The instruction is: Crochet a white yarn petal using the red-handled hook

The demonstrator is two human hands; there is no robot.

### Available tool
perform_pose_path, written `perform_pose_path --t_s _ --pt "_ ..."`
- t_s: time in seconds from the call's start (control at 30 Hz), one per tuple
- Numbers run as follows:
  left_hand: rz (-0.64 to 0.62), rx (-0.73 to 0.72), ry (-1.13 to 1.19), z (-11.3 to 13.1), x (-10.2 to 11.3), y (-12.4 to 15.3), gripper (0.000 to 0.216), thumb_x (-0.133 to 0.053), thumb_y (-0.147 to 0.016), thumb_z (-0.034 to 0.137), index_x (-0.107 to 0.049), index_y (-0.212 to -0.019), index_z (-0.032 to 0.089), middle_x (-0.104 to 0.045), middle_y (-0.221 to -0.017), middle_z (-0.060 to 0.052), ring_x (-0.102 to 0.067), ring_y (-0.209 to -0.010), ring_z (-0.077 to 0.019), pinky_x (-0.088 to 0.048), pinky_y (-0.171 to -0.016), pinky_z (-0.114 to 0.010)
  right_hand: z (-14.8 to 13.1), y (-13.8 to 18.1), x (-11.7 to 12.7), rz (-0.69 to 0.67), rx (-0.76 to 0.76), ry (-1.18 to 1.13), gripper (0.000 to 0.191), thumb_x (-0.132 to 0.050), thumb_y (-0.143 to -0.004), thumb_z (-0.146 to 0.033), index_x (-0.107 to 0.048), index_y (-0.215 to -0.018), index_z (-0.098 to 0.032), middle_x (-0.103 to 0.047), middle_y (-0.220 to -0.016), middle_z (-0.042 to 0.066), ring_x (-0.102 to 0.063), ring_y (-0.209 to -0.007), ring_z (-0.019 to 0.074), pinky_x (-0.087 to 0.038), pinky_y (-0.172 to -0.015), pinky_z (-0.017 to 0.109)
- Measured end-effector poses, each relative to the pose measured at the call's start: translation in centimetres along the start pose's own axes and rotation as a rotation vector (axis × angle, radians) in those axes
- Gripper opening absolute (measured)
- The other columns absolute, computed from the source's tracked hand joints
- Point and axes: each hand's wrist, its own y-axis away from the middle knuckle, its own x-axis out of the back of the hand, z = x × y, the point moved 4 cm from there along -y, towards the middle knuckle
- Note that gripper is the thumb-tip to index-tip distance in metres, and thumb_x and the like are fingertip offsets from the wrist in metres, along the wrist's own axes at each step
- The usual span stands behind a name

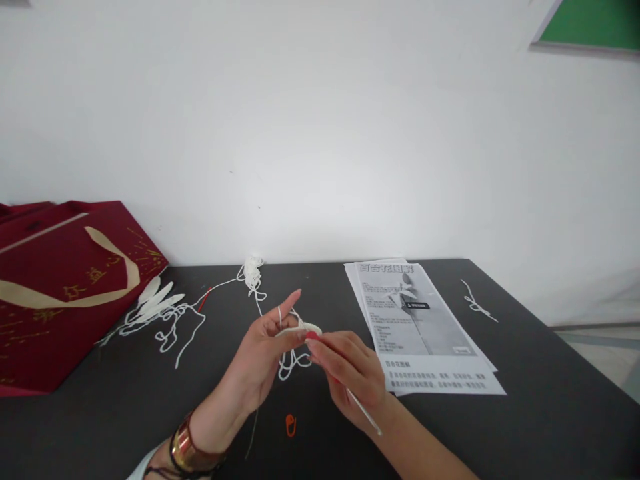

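Observation:
My left hand is closed in a pinch on a small white crochet piece, with white yarn passing round its raised finger. Close against it, my right hand grips a crochet hook; a red part shows at the fingertips and the pale shaft sticks out below the palm. Fingers hide the working tip. Loose loops of white yarn hang under the piece. A strand runs back to a small bundle of white yarn by the wall. On the table below the hands lies an orange stitch marker.
At left, a dark red gift bag with a cream ribbon handle stands near white crocheted petals with tangled yarn tails. Printed pattern sheets lie to the right on the black table. Beyond them is a knotted yarn scrap.

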Motion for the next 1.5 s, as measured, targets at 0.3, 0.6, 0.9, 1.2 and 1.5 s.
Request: perform_pose_path --t_s 0.3,0.6,0.9,1.2,1.5 --pt "-0.262 0.137 -0.025 1.2 0.3 0.5 0.064 -0.08 -0.067 0.013 -0.06 -0.128 0.02 -0.063 -0.068 0.002 -0.053 -0.062 -0.0089 -0.038 -0.063 -0.022 4.1 0.3 -1.1 0.295 -0.806 -0.976 0.013 -0.071 -0.081 -0.033 -0.073 -0.083 -0.021 -0.066 -0.07 0.001 -0.06 -0.059 0.0111 -0.055 -0.05 0.02" --pt "-0.341 0.219 -0.235 0.8 0.5 1.5 0.061 -0.081 -0.065 0.017 -0.064 -0.123 0.022 -0.058 -0.067 0.004 -0.049 -0.058 -0.0077 -0.037 -0.059 -0.021 4.5 0.0 -1.5 0.21 -0.9 -1.262 0.021 -0.07 -0.082 -0.035 -0.068 -0.076 -0.015 -0.06 -0.062 -0.001 -0.051 -0.048 0.0077 -0.056 -0.041 0.02" --pt "-0.4 0.213 -0.363 1.1 0.1 2.0 0.054 -0.079 -0.066 0.018 -0.068 -0.119 0.025 -0.057 -0.065 0.005 -0.05 -0.059 -0.0097 -0.04 -0.062 -0.022 4.0 -0.9 0.3 0.136 -0.761 -1.158 0.02 -0.07 -0.082 -0.033 -0.067 -0.073 -0.016 -0.062 -0.065 -0.001 -0.056 -0.047 0.0088 -0.055 -0.041 0.02" --pt "-0.42 0.155 -0.537 1.4 -0.1 2.2 0.025 -0.073 -0.069 0.018 -0.076 -0.094 0.019 -0.063 -0.066 0.001 -0.057 -0.061 -0.0142 -0.042 -0.061 -0.025 3.5 -1.3 1.7 0.065 -0.628 -1.007 0.018 -0.069 -0.083 -0.031 -0.07 -0.075 -0.015 -0.061 -0.065 0.001 -0.057 -0.051 0.01 -0.051 -0.045 0.021" --pt "-0.378 0.105 -0.669 1.6 -0.2 2.0 0.012 -0.069 -0.067 0.016 -0.074 -0.077 0.019 -0.072 -0.07 -0.003 -0.063 -0.065 -0.0199 -0.044 -0.06 -0.028 2.3 -1.3 3.0 -0.059 -0.507 -0.687 0.015 -0.063 -0.087 -0.029 -0.07 -0.082 -0.017 -0.062 -0.07 0.002 -0.057 -0.058 0.0125 -0.045 -0.051 0.024"
